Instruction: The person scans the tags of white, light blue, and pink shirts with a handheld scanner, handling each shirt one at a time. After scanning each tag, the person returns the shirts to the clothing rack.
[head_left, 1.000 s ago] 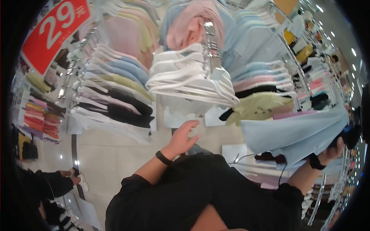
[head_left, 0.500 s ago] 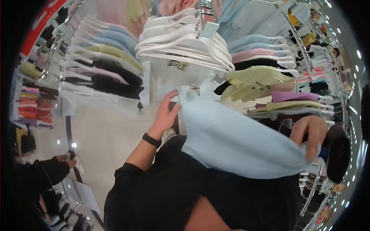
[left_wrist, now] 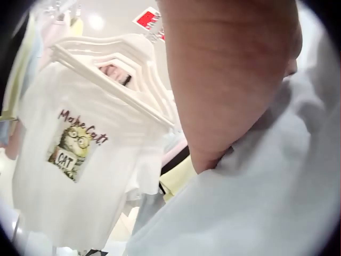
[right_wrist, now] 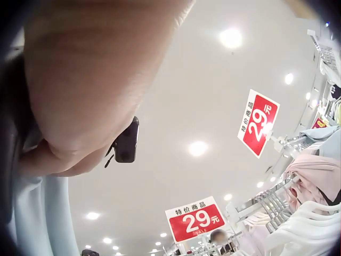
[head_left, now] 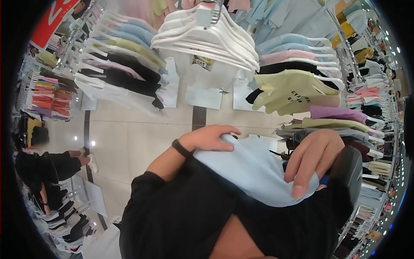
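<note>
A light blue garment [head_left: 254,168] is stretched between my two hands in front of the black clothing I wear. My left hand [head_left: 209,138] holds its left end, with the cloth between thumb and fingers. At the other end, my right hand [head_left: 317,157] pinches the fabric, fingers bent down over it. The garment [left_wrist: 277,176] spreads below the left hand in the left wrist view. Pale blue folds [right_wrist: 45,213] hang under the right hand in the right wrist view, where the fingertips are mostly hidden.
White hangers [head_left: 207,39] with a cat-print white T-shirt [left_wrist: 80,160] hang ahead. Shirts line both sides, including a yellow-green one [head_left: 297,93] at right. Red price signs [right_wrist: 194,220] stand above the racks. A person in black [head_left: 54,166] is at far left.
The garment came from the far right across my front, and the left hand took hold of its end. Since then both hands have moved closer together and the cloth has lowered toward my body.
</note>
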`<state>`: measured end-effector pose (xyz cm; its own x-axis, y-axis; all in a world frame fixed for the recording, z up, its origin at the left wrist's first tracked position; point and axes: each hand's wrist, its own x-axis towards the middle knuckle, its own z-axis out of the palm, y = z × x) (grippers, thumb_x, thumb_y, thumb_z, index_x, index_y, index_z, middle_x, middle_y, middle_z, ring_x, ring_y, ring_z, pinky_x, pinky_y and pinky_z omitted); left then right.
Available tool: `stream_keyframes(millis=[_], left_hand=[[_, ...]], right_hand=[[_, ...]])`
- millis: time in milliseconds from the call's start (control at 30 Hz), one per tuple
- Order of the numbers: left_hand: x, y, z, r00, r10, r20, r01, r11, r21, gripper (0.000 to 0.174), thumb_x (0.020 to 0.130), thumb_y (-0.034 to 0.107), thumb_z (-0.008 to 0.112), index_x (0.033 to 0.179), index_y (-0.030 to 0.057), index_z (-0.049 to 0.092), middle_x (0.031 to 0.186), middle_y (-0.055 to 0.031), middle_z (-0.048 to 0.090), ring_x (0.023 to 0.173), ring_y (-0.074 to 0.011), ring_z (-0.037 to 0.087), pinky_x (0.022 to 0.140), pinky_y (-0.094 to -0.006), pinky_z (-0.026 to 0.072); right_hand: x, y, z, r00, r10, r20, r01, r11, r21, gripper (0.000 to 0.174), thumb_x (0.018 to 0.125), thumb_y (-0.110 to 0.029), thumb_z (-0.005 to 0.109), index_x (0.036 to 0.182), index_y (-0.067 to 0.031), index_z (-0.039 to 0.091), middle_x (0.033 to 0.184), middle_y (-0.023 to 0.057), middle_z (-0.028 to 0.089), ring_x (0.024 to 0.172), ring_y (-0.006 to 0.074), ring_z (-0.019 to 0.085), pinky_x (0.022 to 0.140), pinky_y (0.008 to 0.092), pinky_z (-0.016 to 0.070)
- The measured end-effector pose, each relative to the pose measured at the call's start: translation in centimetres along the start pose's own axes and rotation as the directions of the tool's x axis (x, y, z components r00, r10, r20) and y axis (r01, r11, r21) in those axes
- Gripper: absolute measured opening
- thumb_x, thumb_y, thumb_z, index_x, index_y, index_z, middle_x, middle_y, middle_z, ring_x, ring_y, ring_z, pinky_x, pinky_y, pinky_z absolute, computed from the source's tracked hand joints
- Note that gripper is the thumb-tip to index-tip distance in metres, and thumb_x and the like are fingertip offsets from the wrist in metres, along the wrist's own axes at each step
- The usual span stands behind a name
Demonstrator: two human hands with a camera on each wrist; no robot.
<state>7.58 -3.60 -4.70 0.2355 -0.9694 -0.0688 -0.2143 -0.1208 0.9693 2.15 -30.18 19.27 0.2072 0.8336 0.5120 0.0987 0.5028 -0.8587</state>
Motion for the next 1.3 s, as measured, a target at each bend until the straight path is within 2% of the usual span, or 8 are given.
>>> stream_keyframes(millis=[200,333,667,767,900,1100,1200,1300], left_hand=[[-7.8,-2.6,-0.7,0.943,-0.323,-0.078,0.171,0.672,-0.72,0.049,0.104,0.038,0.057,0.142,0.0075,0.058,0.113,-0.0071,0.066,0.107,-0.0215,0.061,0.099,-0.0336,0.0488],[-8.7,-1.3,1.5,0.748,-0.663,0.009,0.661,0.744,-0.101,0.052,0.101,0.038,0.061,0.143,0.0084,0.057,0.118,-0.013,0.067,0.111,-0.0255,0.062,0.099,-0.0356,0.0486],[-6.3,1.2,7.8,0.968,-0.208,-0.138,0.196,0.976,-0.095,0.071,0.081,0.023,0.08,0.146,0.0069,0.055,0.143,-0.0176,0.055,0.132,-0.0354,0.053,0.111,-0.0463,0.0417],[-7.1,3.5,8.6,0.933,-0.328,-0.147,0.256,0.894,-0.367,0.061,0.083,0.023,0.08,0.138,0.0059,0.06,0.138,-0.0152,0.06,0.126,-0.0323,0.057,0.108,-0.0415,0.0443],[-8.6,4.7,6.8,0.83,-0.51,-0.228,0.501,0.86,-0.098,0.032,0.089,0.017,0.076,0.115,0.0025,0.064,0.115,-0.0096,0.068,0.106,-0.0233,0.064,0.092,-0.0355,0.0504],[-8.3,5.8,1.6,0.574,-0.558,-0.599,0.371,0.83,-0.417,0.02,0.092,0.011,0.072,0.101,0.0029,0.056,0.081,-0.0112,0.064,0.074,-0.0268,0.062,0.069,-0.0354,0.0483],[-7.2,8.1,-2.1,0.614,-0.182,-0.768,0.049,0.98,-0.193,0.015,0.097,0.004,0.067,0.103,0.0034,0.053,0.085,-0.0018,0.058,0.08,-0.0098,0.051,0.072,-0.0259,0.0436],[-7.4,12.1,-5.5,0.657,-0.031,-0.753,0.298,0.929,0.222,0.016,0.097,0.002,0.068,0.103,0.0037,0.053,0.085,-0.0016,0.057,0.079,-0.0104,0.05,0.073,-0.026,0.0437]], right_hand=[[-3.9,0.8,0.5,0.997,-0.049,0.064,0.05,0.999,-0.007,0.017,0.098,0.001,0.064,0.097,0.0172,0.063,0.126,0.0368,0.063,0.101,0.0473,0.068,0.089,0.0486,0.0603],[-6.5,2.9,1.1,0.992,-0.083,0.098,0.067,0.986,0.15,0.033,0.107,-0.015,0.056,0.099,0.017,0.061,0.132,0.0435,0.055,0.114,0.0526,0.062,0.098,0.055,0.0514],[-10.0,5.7,0.8,0.981,-0.129,0.144,0.08,0.949,0.305,0.028,0.105,-0.009,0.058,0.087,0.0124,0.061,0.134,0.0416,0.056,0.118,0.0524,0.062,0.1,0.0546,0.0525],[-10.9,6.4,1.3,0.978,-0.17,0.117,0.128,0.944,0.303,0.027,0.104,-0.009,0.058,0.086,0.0118,0.061,0.134,0.0425,0.056,0.118,0.0541,0.061,0.1,0.0554,0.0524],[-11.9,7.2,2.3,0.979,-0.186,0.086,0.153,0.943,0.295,0.026,0.104,-0.008,0.059,0.089,0.0123,0.06,0.137,0.0434,0.053,0.122,0.0564,0.059,0.102,0.0572,0.0509],[-15.4,8.4,5.1,0.95,0.302,-0.072,-0.254,0.889,0.38,0.038,0.102,-0.021,0.067,0.116,0.013,0.062,0.14,0.0326,0.057,0.125,0.0423,0.062,0.101,0.0402,0.05],[-14.9,9.3,5.7,0.899,0.371,-0.231,-0.304,0.911,0.28,0.057,0.096,-0.031,0.073,0.13,0.0131,0.059,0.144,0.0264,0.057,0.129,0.0355,0.062,0.105,0.0348,0.0486],[-10.5,6.6,4.5,0.775,0.476,-0.415,-0.594,0.773,-0.222,0.072,0.087,-0.031,0.08,0.14,0.0097,0.054,0.146,0.0254,0.057,0.13,0.0368,0.062,0.108,0.0378,0.0467]])
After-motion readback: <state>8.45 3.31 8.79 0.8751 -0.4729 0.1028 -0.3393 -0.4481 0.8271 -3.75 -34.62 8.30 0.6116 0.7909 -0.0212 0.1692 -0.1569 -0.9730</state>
